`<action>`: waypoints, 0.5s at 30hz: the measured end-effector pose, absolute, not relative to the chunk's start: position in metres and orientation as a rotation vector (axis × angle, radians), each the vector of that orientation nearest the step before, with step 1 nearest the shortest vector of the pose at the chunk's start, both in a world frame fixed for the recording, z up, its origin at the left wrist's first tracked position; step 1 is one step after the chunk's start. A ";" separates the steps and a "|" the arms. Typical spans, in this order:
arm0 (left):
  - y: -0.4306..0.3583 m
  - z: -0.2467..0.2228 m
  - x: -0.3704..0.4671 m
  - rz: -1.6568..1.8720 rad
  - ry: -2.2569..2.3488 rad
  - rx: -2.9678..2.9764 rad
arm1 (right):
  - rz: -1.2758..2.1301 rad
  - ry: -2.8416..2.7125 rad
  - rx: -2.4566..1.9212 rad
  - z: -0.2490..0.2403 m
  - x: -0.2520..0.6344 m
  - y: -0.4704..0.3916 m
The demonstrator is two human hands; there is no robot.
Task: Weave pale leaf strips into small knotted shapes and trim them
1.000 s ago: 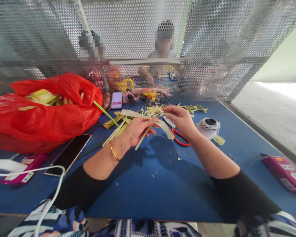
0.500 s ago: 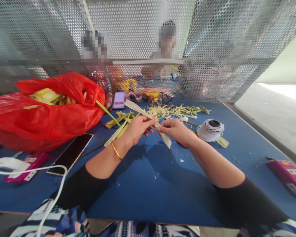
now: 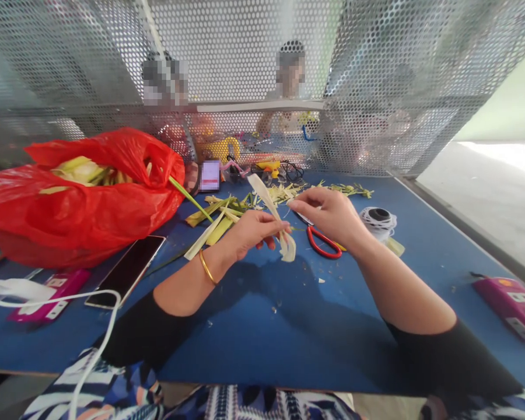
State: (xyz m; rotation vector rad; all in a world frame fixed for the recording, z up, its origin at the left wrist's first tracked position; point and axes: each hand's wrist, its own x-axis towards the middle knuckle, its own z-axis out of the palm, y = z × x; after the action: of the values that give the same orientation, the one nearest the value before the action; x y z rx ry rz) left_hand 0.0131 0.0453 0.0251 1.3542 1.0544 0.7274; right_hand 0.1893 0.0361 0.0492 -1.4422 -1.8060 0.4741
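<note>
My left hand, with a gold bangle at its wrist, pinches a pale corn husk strip. The strip stands slanted, its lower end folded below my fingers. To its right, my right hand is apart from the strip, thumb and fingers closed together. Whatever sits at those fingertips is too small to make out. Under the right hand lie scissors with red handles, partly covered by it. A spool of white thread stands just right of the right wrist.
A red plastic bag of husks fills the left side. Husk scraps lie behind my hands. A phone and magenta power strips rest at the sides. Beyond the perforated metal screen are people.
My right hand has let go of the husk strip and moved right and up, uncovering the red scissors handles. The strip, still in my left hand, has turned more upright.
</note>
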 end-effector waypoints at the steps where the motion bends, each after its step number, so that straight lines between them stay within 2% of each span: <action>1: 0.042 0.025 0.015 0.651 1.040 1.390 | 0.563 -1.819 -1.415 0.046 0.187 0.038; 4: 0.032 0.024 0.023 0.485 1.017 1.445 | 0.865 -1.851 -1.334 0.034 0.181 0.043; 6: 0.029 0.023 0.026 0.446 1.042 1.434 | 0.901 -1.793 -1.296 0.032 0.178 0.043; 11: 0.039 0.023 0.024 0.629 1.158 1.196 | 0.468 -1.748 -1.259 0.048 0.175 0.025; 15: 0.050 0.023 0.018 0.840 1.025 0.874 | 0.092 -1.913 -1.209 0.047 0.167 0.011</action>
State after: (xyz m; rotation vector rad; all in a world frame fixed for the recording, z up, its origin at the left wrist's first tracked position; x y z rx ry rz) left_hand 0.0179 0.0499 0.0232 0.8737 1.0246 0.8401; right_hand 0.1674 0.0115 0.0471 -1.2095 -1.9127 0.0921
